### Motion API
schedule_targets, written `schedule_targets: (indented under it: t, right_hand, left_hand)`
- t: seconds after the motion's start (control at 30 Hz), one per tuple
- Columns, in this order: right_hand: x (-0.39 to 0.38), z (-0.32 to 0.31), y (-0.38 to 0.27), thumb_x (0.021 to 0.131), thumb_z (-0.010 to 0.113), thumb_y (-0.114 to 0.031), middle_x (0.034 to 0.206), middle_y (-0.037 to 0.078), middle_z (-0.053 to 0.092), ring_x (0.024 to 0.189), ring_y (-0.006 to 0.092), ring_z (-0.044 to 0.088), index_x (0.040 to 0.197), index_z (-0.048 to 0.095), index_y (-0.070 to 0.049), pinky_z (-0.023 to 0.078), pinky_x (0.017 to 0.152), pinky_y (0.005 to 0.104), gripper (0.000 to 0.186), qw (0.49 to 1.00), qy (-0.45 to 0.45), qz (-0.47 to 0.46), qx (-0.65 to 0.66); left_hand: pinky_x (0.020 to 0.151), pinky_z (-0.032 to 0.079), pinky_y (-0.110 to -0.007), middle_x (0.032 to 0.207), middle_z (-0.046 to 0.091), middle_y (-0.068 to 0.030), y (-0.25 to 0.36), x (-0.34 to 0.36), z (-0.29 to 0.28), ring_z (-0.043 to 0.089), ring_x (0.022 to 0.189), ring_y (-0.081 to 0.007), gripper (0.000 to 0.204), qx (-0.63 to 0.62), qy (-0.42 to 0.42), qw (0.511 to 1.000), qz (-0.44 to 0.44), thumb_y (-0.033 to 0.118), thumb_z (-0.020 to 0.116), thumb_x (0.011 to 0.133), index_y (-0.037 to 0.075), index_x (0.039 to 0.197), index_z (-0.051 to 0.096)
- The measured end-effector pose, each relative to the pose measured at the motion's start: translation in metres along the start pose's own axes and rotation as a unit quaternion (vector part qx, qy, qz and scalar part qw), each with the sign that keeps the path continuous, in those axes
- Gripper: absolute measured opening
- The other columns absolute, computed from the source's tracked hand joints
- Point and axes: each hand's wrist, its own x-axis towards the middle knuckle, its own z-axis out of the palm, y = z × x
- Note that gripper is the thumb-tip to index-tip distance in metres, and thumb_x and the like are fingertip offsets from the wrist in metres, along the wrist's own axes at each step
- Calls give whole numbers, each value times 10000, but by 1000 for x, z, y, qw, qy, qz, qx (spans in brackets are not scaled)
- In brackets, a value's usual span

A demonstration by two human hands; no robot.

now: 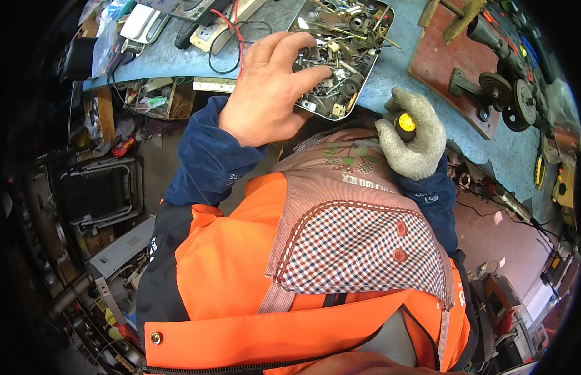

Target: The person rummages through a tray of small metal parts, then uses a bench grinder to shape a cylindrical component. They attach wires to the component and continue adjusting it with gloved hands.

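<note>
My bare left hand (271,87) reaches over the near left side of a shallow metal tray (363,87). Its fingers are spread, with the fingertips at a heap of small metal parts (340,53): screws, bolts, brackets and bits of hardware. I see nothing held in it. Just right of the tray's near corner, my right hand (418,137), in a grey knitted glove, is wrapped round a screwdriver handle (406,122), black with a yellow end. The end of the handle faces up, and the shaft is hidden.
The tray stands at the edge of a blue workbench (390,75). To the right, a reddish-brown board (450,69) lies beneath a metal device with wheels (515,100). Red and black wires (231,31) cross a power strip (212,37) at the left. Clutter surrounds the floor below.
</note>
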Motion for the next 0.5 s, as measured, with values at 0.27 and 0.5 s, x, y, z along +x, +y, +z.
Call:
schedule_targets:
  t: [0.27,0.5]
  right_hand:
    - [2,5,2,788,884,-70,1012,193,734,866,316,752,1283,698,23,608,760,386,537,1000,2,-12,0]
    - [1,4,0,785,887,-83,1000,195,734,858,324,752,1283,698,22,609,756,393,542,1000,-1,6,5]
  left_hand:
    - [1112,442,-517,1394,567,-156,-10,-4,2,491,1360,-435,396,-32,24,999,21,29,839,581,115,949,720]
    - [1087,442,-505,1384,547,-156,-11,-4,3,483,1332,-430,430,-57,33,998,9,9,839,552,116,941,690]
